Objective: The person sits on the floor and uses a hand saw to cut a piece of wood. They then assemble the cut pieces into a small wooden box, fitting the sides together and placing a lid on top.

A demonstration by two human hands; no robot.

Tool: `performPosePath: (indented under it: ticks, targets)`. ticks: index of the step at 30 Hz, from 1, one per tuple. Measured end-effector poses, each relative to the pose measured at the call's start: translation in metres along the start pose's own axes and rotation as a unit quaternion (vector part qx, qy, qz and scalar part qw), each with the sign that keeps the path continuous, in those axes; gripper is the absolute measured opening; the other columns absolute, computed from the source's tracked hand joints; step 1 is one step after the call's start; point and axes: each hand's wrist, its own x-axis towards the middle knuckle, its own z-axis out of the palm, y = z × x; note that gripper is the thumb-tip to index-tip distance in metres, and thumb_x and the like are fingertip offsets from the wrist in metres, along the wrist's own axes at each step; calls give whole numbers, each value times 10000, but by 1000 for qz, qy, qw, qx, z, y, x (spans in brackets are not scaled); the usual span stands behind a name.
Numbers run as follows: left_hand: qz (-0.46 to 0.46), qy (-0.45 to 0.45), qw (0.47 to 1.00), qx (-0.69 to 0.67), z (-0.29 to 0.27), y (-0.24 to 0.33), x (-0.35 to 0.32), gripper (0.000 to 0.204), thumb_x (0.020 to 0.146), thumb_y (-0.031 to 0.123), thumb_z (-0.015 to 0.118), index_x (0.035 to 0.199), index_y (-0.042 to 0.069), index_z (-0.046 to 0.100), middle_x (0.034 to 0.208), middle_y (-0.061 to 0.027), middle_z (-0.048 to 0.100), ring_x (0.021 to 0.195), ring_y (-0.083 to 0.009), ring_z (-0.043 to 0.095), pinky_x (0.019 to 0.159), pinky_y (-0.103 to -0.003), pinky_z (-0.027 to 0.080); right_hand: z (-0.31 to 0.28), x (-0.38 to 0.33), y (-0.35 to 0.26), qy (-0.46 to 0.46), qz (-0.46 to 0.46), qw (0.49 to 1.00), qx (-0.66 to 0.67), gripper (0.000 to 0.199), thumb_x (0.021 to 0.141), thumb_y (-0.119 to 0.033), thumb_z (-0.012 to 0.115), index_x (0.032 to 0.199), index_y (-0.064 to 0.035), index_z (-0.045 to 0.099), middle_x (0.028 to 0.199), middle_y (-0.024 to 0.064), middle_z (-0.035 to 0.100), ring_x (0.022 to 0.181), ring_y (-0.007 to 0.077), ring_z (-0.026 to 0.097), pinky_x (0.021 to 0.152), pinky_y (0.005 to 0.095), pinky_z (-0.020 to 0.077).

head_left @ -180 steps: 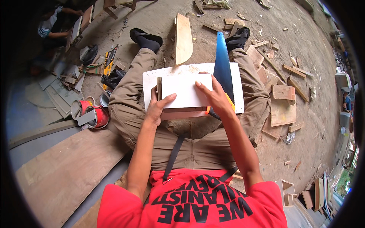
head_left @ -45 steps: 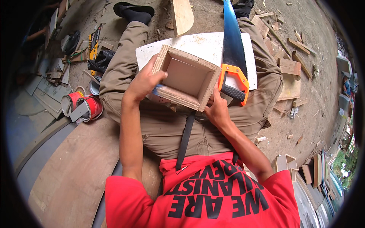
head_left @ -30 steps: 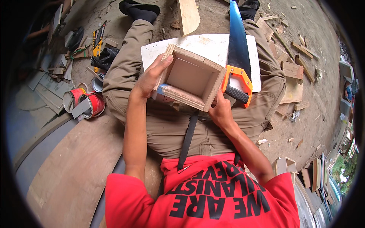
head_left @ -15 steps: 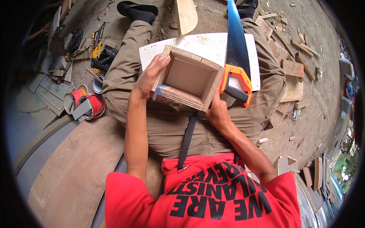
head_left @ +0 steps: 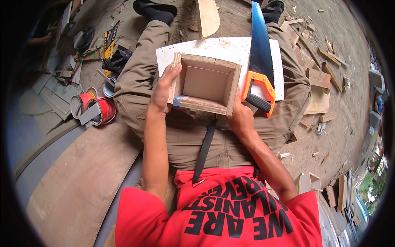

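Between my hands is a small open wooden box (head_left: 225,108), its hollow inside facing me and a blue smear on its lower left edge. My left hand (head_left: 163,88) grips the left wall, the thumb lying over the rim and the other fingers hidden behind. On the right wall, my right hand (head_left: 242,117) clasps the lower corner. A hand saw (head_left: 262,53) with a blue blade and an orange and black handle lies just right of the box, on a white board (head_left: 234,45) across my lap.
Two red paint cans (head_left: 103,110) and a black plastic bag (head_left: 118,61) stand to the left. A large curved plywood sheet (head_left: 86,173) lies at lower left. Wood offcuts (head_left: 319,78) litter the ground at right. A pale rounded board (head_left: 207,18) stands beyond the white board.
The box has turned slightly to sit more level, with both hands still on it. The view has shifted a little, so the surroundings appear moved; the saw stays in place on the board.
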Motion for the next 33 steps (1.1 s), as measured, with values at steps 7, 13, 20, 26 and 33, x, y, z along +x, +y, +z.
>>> performPosePath:
  ticks: [7,13,20,26,33]
  targets:
    - [27,19,998,-57,6,-11,-3,452,960,280,583,1331,33,508,1259,-78,583,1156,-166,556,995,-318,435,-10,-2,-11,55,4,998,1,1013,785,-288,772,1502,65,149,826,246,675,693,404,677,571,480,523]
    - [37,38,997,-56,11,-13,-9,491,951,310,601,1332,18,501,1261,-99,577,1170,-183,550,1002,-330,436,-19,-12,-4,102,-69,992,24,1101,717,-217,849,1505,41,124,1328,309,488,1227,417,517,945,477,468]
    - [46,41,998,-28,8,-16,-7,516,951,331,602,1339,10,489,1278,-114,560,1188,-196,538,1010,-339,429,5,13,8,181,-193,964,17,1060,710,-211,846,1495,23,173,1497,267,306,1398,424,318,1152,550,252]
    - [52,26,998,-23,14,-16,-10,548,954,350,582,1359,0,469,1306,-121,540,1207,-205,522,1031,-344,407,15,17,14,180,-206,962,-21,885,789,-304,779,1472,-22,293,1493,211,338,1403,365,339,1154,532,258]
    - [62,28,997,-27,18,-19,-11,565,961,352,557,1381,-9,447,1338,-123,523,1229,-205,507,1049,-339,390,13,24,7,201,-193,959,-45,774,819,-314,749,1442,-52,372,1443,192,380,1365,336,392,1139,515,292]
